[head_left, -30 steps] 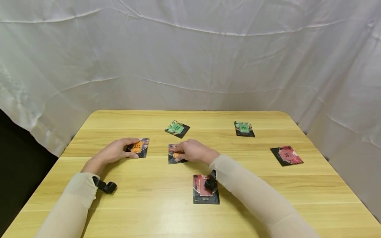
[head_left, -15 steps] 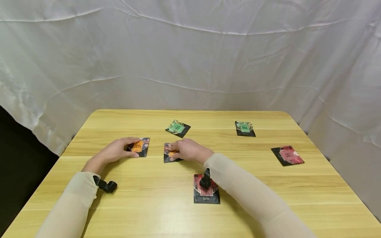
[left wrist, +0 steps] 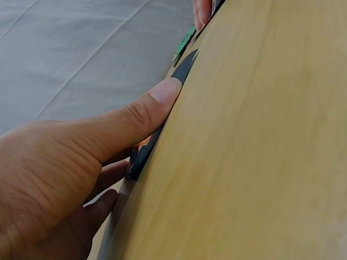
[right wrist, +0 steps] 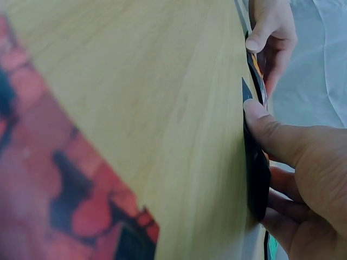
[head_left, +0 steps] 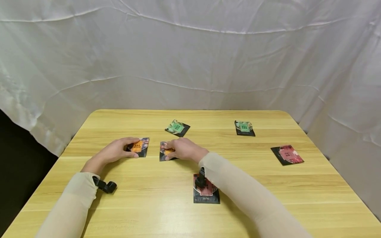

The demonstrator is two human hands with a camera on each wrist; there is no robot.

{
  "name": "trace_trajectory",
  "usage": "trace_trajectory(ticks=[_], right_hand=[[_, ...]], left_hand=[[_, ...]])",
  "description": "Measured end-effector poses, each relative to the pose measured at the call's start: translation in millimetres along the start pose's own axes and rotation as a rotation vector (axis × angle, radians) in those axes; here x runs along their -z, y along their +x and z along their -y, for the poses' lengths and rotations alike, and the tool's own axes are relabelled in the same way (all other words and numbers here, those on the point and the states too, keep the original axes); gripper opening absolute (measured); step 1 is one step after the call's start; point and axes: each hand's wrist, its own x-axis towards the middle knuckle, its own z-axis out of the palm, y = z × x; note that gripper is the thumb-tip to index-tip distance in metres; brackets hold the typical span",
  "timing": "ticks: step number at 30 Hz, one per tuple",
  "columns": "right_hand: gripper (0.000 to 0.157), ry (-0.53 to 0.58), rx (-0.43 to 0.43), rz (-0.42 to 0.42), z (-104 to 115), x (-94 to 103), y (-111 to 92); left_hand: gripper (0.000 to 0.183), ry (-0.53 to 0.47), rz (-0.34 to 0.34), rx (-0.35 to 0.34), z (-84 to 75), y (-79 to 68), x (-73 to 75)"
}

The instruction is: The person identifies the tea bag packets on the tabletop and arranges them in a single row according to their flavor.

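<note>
On the left of the table, in the head view, my left hand point(head_left: 114, 152) grips a flat black packet with an orange label point(head_left: 145, 145). Its thumb point(left wrist: 165, 92) presses the packet's near edge, the other fingers lying at the far side. To the right, my right hand point(head_left: 187, 149) holds a matching orange-labelled packet point(head_left: 162, 154) flat, close over the wood. In the right wrist view the thumb point(right wrist: 256, 111) lies on that packet's near edge, with curled fingers beyond it. A narrow gap separates the two packets. Each hand hides part of its packet.
Two green-labelled packets lie farther back, one at centre-left point(head_left: 178, 128) and one at right point(head_left: 245, 129). A red-labelled packet point(head_left: 287, 155) rests near the right edge. Another red packet point(head_left: 206, 198) lies under the right wrist. A pale curtain point(head_left: 190, 66) hangs behind the table point(head_left: 143, 211).
My right hand has slid left, bringing its orange-labelled packet closer to the left one. The left hand and its packet have stayed in place.
</note>
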Motion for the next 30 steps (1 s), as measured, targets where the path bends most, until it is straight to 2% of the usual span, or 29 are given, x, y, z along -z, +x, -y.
trace_trajectory(ticks=[13, 23, 30], right_hand=[[0.061, 0.023, -0.018, -0.004, 2.1, 0.3, 9.0], [0.061, 0.012, -0.027, -0.004, 13.2, 1.2, 19.6], [0.064, 0.000, -0.033, -0.034, 19.2, -3.0, 30.6]], left_hand=[[0.086, -0.002, 0.003, 0.006, -0.8, -0.3, 0.0], [0.086, 0.000, 0.004, -0.004, -0.7, -0.3, 1.7], [0.085, -0.006, 0.005, 0.003, 0.1, 0.5, 1.2]])
